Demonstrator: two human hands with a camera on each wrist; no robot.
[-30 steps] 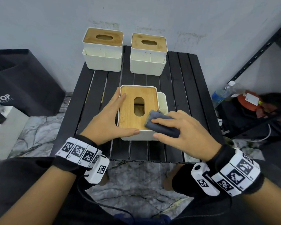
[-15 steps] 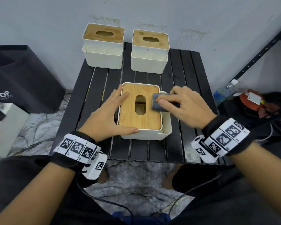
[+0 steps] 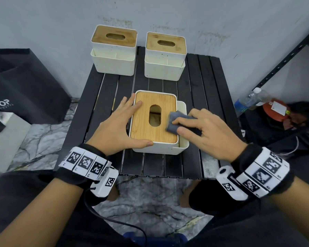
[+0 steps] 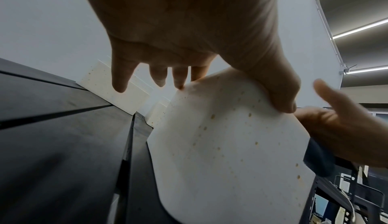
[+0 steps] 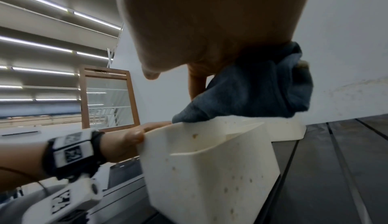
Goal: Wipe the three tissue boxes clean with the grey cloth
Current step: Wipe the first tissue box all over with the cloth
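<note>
The grey cloth (image 3: pixel 175 123) lies folded under the right hand's fingers (image 3: pixel 185 120), on the right-hand edge of the bamboo lid (image 3: pixel 144 118) of the near tissue box (image 3: pixel 161 148), just beside the lid's oval slot. The right hand (image 3: pixel 209 132) presses it down with index and middle fingers laid flat over it and the thumb tucked against its near edge; in the right wrist view the cloth (image 5: pixel 252 93) bunches up between thumb and fingers and droops onto the box rim (image 5: pixel 210 124).

The left hand (image 3: pixel 118 129) steadies the box — fingers straight along its left side, fingertips on the lid's far left corner, thumb stretched along the near edge. From the left wrist view the thumb (image 4: pixel 281 94) rests on the box's speckled white wall (image 4: pixel 231 144).

Half a second ago the cloth sat nearer the lid's far right corner; a second ago it was at the near right corner. It is now about midway along that right edge, and the left hand has kept its place.

Beyond the fingertips stand two more tissue boxes — left (image 3: pixel 114 50) and right (image 3: pixel 165 56) — at the far edge of the black slatted table (image 3: pixel 105 97), against a pale grey wall (image 3: pixel 221 18). A black bag (image 3: pixel 21 86) sits left of the table, a plastic bottle (image 3: pixel 248 101) right of it, on a marble-patterned floor (image 3: pixel 150 198).
</note>
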